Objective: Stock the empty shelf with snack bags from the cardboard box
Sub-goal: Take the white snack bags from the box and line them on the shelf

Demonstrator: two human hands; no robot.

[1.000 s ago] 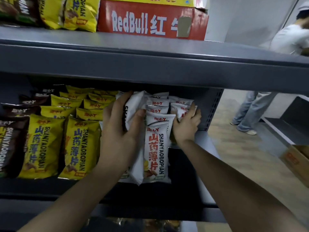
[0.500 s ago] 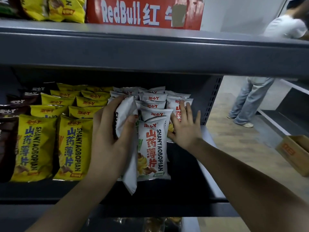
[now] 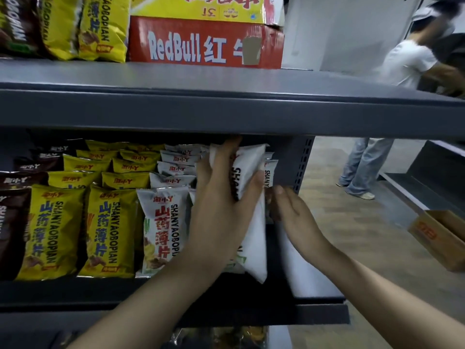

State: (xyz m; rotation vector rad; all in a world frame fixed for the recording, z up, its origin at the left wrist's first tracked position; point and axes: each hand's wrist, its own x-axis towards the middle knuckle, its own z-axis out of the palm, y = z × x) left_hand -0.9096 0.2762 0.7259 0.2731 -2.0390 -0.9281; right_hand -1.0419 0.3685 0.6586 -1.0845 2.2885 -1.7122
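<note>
White foil fills the grip of the left hand (image 3: 221, 205). Its fingers reach over the top of an upright white snack bag (image 3: 251, 230) and its thumb crosses the front, so of the black lettering only "SHA" can be read. The bag stands at the right end of the grey shelf (image 3: 176, 290), its lower corner near the front lip. The right hand (image 3: 294, 212) is just to the bag's right, fingers straight and together, holding nothing. Whether its fingertips touch the bag I cannot tell. Beyond the left thumb another white pack (image 3: 268, 172) shows "SHANY".

Left of the left hand runs a row of white bags (image 3: 163, 230). The front one is printed "SHANYAOBOPIAN" in black beside large red Chinese characters, with a small red logo at the top. Further left stand yellow bags (image 3: 108, 230) bearing the same word with blue characters, then dark brown bags (image 3: 10, 222) at the far edge.

Above both hands, on the upper shelf (image 3: 226, 107), sits a red carton (image 3: 191, 44) lettered "RedBull 红牛" in white, with yellow packs (image 3: 100, 26) to its left. Well to the right of the right hand, low on the floor, lies the cardboard box (image 3: 437, 238) with a red mark on its side. Beyond it stands a person (image 3: 362, 167) in jeans.
</note>
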